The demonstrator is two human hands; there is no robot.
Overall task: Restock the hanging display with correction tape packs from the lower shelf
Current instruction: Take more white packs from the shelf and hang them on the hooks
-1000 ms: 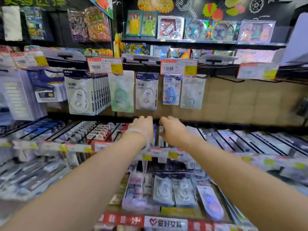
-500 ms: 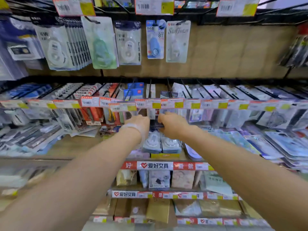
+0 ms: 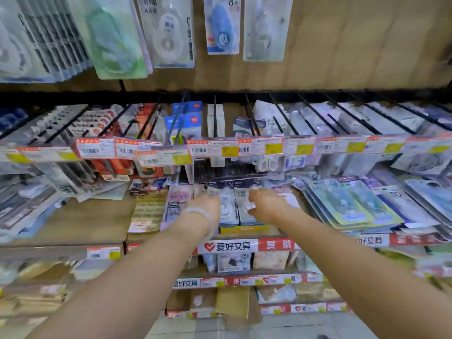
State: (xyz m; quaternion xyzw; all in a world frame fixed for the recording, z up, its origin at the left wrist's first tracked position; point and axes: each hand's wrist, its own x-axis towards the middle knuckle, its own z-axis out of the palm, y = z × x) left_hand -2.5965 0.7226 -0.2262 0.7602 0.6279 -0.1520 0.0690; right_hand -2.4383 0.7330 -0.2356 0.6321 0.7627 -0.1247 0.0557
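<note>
Two white correction tape packs with dark headers lie side by side on the lower shelf, at the centre of the view. My left hand, a clear band on its wrist, presses against the left pack's edge, and its fingertips are hidden. My right hand curls its fingers over the right pack's edge. Above, the hanging display holds a white tape pack, a green one, a blue one and a pale one.
A row of black pegs with price tags juts out just above my hands, loaded with stationery packs. Flat blister packs are piled to the right. Red-labelled lower shelves hold boxes beneath.
My view has tilted downward. Both hands have dropped from the price-tag peg row to the correction tape packs on the lower shelf and now touch them.
</note>
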